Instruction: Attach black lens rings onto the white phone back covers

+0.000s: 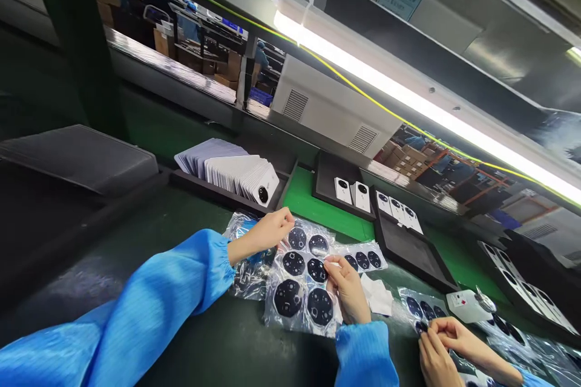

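Note:
Black round camera lens covers (287, 298) with small holes lie in rows on a clear plastic sheet (299, 321) in front of me. My left hand (272, 228) is above the sheet's far left corner, its thumb and fingers pinched together; what is between them, if anything, is too small to make out. At the sheet's right side, my right hand (348, 289) has its thumb and fingers closed on the edge of one black lens cover (316, 270). Crinkled clear plastic packaging with blue in it (249, 275) lies under my left wrist.
Fanned white phone back panels (240, 172) fill a black tray at the back left. Further trays (345, 190) hold more panels. A white cloth (377, 295) and another lens sheet (363, 259) lie to the right. A co-worker's hands (442, 347) work near a white bottle (469, 305).

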`<state>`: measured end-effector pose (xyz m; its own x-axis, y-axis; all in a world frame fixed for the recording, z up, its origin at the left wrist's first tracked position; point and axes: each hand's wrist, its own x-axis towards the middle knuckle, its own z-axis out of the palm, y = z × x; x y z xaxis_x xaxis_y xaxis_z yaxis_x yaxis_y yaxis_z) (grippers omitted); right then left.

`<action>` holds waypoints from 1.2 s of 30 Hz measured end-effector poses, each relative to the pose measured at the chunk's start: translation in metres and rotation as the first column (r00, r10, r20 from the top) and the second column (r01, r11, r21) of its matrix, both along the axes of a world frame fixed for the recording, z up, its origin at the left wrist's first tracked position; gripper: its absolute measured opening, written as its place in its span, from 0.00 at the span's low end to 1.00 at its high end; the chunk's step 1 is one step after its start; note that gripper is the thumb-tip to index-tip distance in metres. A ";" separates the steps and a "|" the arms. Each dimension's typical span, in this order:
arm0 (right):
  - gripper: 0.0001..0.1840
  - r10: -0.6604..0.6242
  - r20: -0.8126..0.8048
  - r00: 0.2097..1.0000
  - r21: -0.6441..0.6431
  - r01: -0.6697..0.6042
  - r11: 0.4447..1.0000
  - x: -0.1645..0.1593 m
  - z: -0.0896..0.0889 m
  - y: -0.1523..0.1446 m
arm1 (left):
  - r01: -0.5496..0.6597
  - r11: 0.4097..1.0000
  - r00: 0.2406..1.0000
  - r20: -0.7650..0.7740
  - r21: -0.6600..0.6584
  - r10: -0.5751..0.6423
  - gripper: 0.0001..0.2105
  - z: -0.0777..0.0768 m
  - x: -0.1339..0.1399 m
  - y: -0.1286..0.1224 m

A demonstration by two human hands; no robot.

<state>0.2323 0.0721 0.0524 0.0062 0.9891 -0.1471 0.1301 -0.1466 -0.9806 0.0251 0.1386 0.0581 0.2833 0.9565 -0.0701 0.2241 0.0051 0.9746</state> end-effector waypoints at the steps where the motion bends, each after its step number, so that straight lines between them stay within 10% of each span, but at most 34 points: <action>1: 0.28 -0.020 0.036 0.999 0.018 0.019 1.000 0.001 -0.001 0.004 | 0.017 1.000 0.998 -0.057 0.014 -0.016 0.07 -0.001 0.003 0.004; 11: 0.18 -0.191 0.379 0.905 0.219 0.113 0.969 0.008 -0.040 0.013 | 0.114 0.989 0.922 -0.381 0.096 -0.070 0.09 -0.014 0.009 0.017; 19: 0.13 -0.217 0.554 0.804 0.306 0.046 0.951 0.006 -0.013 0.008 | 0.134 0.991 0.954 -0.274 0.026 -0.122 0.10 -0.025 0.007 0.027; 26: 0.14 0.021 0.281 0.959 0.130 -0.060 0.990 -0.030 -0.006 0.039 | 0.167 0.986 0.978 -0.121 -0.021 -0.169 0.10 -0.030 0.003 0.035; 36: 0.30 -0.086 -0.122 0.989 0.045 0.092 0.995 -0.054 -0.027 0.052 | 0.135 0.980 0.961 -0.261 0.149 -0.093 0.05 -0.016 0.006 0.024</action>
